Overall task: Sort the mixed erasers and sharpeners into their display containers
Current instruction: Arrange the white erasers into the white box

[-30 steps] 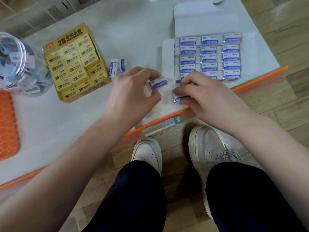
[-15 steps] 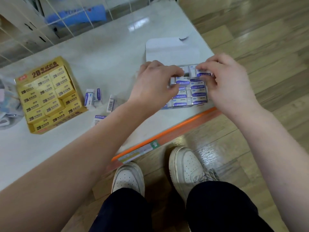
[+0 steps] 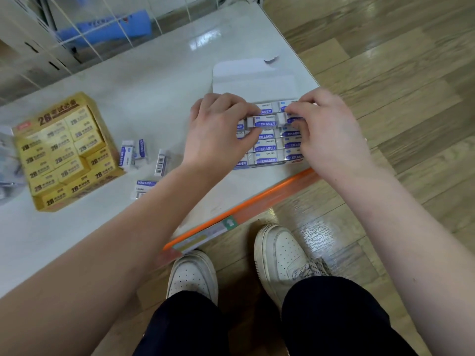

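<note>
A white display box (image 3: 253,75) with its lid folded back holds rows of white-and-blue erasers. My left hand (image 3: 218,129) pinches one such eraser (image 3: 264,122) above the box's middle rows. My right hand (image 3: 326,132) pinches another eraser (image 3: 291,118) over the right column. Both hands cover part of the rows. Several loose white-and-blue erasers (image 3: 131,152) lie on the table left of the box. A yellow display box (image 3: 60,150) of yellow 2B erasers stands at the far left.
The white table (image 3: 154,80) has an orange front edge (image 3: 257,204) with a price label. A clear jar's edge (image 3: 5,160) shows at the far left. Wire racking and a blue package (image 3: 108,27) stand behind the table. My shoes are on the wooden floor below.
Both hands have carried their erasers from the table's front edge up over the white box. Over the last half second they lowered them onto the rows. The camera view shifted right.
</note>
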A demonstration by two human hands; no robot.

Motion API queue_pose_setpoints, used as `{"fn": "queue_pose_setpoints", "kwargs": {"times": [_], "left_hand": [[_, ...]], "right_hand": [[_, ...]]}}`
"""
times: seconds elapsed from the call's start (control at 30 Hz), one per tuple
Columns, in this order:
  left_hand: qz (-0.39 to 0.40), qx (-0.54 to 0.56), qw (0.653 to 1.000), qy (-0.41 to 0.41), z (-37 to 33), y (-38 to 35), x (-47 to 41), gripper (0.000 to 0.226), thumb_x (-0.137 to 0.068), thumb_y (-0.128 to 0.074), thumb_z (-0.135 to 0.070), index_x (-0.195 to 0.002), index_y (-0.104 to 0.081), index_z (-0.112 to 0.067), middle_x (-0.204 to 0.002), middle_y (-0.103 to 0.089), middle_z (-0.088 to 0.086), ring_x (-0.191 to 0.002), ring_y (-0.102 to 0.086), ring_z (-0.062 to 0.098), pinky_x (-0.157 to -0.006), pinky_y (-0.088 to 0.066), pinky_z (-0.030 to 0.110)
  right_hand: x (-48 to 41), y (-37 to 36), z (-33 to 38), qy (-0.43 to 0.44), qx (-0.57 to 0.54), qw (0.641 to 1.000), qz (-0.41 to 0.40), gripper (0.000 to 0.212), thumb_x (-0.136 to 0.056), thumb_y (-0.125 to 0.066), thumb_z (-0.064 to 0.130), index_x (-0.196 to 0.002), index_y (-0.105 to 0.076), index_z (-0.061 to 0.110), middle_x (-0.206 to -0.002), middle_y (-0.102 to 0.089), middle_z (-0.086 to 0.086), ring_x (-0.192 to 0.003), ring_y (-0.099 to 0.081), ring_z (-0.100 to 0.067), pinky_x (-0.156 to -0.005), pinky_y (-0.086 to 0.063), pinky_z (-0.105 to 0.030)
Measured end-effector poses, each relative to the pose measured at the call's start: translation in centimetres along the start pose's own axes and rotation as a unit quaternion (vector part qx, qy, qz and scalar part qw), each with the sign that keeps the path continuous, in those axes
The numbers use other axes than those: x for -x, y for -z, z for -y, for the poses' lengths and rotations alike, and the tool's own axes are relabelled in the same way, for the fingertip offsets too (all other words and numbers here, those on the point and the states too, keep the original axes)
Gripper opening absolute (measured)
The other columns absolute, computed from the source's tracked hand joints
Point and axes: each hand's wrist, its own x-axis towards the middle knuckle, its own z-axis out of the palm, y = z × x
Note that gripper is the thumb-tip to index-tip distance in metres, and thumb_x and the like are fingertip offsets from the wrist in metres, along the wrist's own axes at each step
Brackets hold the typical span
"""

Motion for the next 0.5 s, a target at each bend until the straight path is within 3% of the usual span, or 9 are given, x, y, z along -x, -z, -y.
{"fn": "queue_pose_setpoints", "kwargs": {"times": [0.27, 0.5], "left_hand": [[0.011, -0.05, 0.999, -0.007, -0.18, 0.2, -0.6, 0.019, -0.078, -0.064, -0.034, -0.094, -0.069, -0.024, -0.098, -0.063, -0.007, -0.104, -0.05, 0.023, -0.096, -0.025, 0.03], [0.024, -0.03, 0.999, 0.003, 0.03, 0.49, -0.33, 0.021, -0.083, -0.064, -0.032, -0.103, -0.066, -0.025, -0.104, -0.06, -0.006, -0.107, -0.047, 0.021, -0.095, -0.024, 0.027]], "right_hand": [[0.24, -0.08, 0.02, -0.005, 0.001, 1.0, -0.002, 0.044, -0.082, -0.049, -0.007, -0.12, -0.062, 0.009, -0.118, -0.053, -0.01, -0.106, -0.049, -0.033, -0.085, -0.041, -0.034], [0.04, -0.54, -0.03, -0.004, -0.02, 0.999, -0.048, 0.024, -0.084, -0.056, 0.004, -0.104, -0.07, 0.006, -0.106, -0.062, -0.012, -0.093, -0.057, -0.034, -0.077, -0.046, -0.035]]}}
